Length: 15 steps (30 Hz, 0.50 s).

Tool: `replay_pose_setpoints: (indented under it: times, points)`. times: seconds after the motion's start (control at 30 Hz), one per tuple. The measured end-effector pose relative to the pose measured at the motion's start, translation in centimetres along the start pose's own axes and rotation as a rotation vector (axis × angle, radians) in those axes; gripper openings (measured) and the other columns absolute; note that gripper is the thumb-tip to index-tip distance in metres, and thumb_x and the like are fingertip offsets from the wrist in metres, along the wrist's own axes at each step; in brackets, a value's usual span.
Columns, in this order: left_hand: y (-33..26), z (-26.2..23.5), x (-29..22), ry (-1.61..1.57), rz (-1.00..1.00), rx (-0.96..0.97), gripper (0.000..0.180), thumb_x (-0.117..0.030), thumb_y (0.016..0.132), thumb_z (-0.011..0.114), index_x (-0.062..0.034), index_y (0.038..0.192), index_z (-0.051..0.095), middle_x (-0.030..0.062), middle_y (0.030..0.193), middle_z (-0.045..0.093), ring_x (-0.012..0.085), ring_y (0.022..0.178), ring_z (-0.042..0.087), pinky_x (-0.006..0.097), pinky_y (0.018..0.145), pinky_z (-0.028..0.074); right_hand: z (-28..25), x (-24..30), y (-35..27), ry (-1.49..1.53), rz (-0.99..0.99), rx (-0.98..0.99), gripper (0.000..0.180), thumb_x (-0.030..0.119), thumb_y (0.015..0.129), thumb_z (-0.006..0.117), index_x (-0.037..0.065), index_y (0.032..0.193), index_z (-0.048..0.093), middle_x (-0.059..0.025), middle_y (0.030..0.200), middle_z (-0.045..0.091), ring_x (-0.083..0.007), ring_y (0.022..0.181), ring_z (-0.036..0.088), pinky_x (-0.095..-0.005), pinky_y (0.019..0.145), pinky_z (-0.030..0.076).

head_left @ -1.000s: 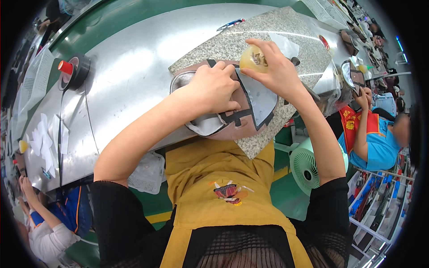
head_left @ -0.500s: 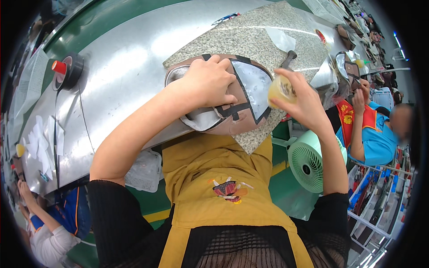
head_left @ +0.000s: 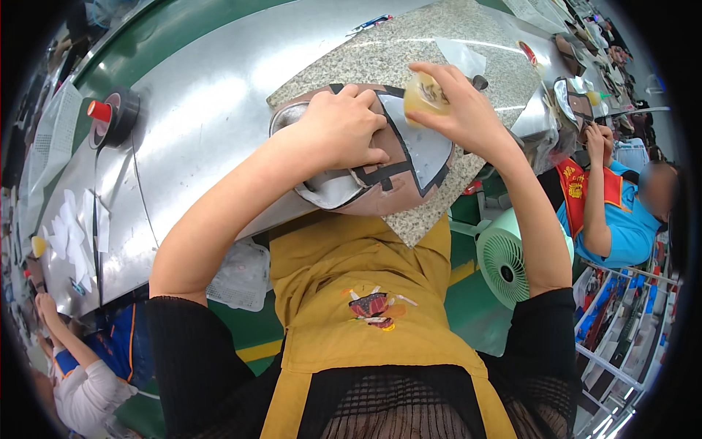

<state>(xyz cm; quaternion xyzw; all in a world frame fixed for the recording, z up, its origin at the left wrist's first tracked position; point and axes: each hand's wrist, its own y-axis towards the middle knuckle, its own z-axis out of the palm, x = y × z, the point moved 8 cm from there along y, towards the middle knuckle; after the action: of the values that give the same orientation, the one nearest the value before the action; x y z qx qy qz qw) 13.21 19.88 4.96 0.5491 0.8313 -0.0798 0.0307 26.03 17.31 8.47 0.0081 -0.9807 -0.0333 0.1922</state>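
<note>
A brown bag (head_left: 393, 180) with black strips and a whitish lining lies partly on the speckled slab at the table's near edge. My left hand (head_left: 340, 128) presses on it from above, fingers bent over the brown panel and the thumb set apart lower down. In my right hand (head_left: 457, 110) is a yellowish translucent bottle (head_left: 424, 97) with dark marks on its side, held over the bag's whitish end panel. My fingers and thumb close around the bottle. Whether its tip touches the panel I cannot tell.
The speckled stone slab (head_left: 380, 62) rests on the metal table (head_left: 197, 139). A black tape roll (head_left: 123, 117) with a red-topped spool (head_left: 99, 110) stands left, near white scraps (head_left: 69, 227). A green fan (head_left: 504, 260) is right of my lap. Co-workers sit at both sides.
My right hand has moved up and to the left with the bottle, from the bag's right edge to over its whitish panel. The left hand stays nearly where it was on the bag.
</note>
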Motion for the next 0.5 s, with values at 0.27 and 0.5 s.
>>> replay_pose_setpoints:
  times: [0.27, 0.5]
  points:
    - [-0.3, 0.1, 0.2, 0.015, -0.016, -0.007, 0.053, -0.055, 0.081, 0.061, -0.0139, 0.114, 0.067, 0.0072, 0.113, 0.057, 0.0255, 0.109, 0.054, 0.04, 0.086, 0.05, -1.8, 0.2, -5.3, 0.307, 0.011, 0.142, 0.061, 0.032, 0.076, 0.073, 0.016, 0.131, 0.051, -0.0133, 0.109, 0.057, -0.0315, 0.101, 0.059, -0.0362, 0.09, 0.046]
    - [0.2, 0.1, 0.0, 0.013, -0.007, 0.014, 0.054, -0.056, 0.081, 0.06, -0.0143, 0.115, 0.066, 0.0075, 0.112, 0.057, 0.0257, 0.11, 0.053, 0.04, 0.086, 0.05, -1.5, -1.4, -0.6, -0.081, -0.047, -0.118, 0.061, 0.039, 0.08, 0.068, 0.019, 0.133, 0.047, -0.0131, 0.112, 0.056, -0.0328, 0.1, 0.06, -0.0401, 0.085, 0.049]
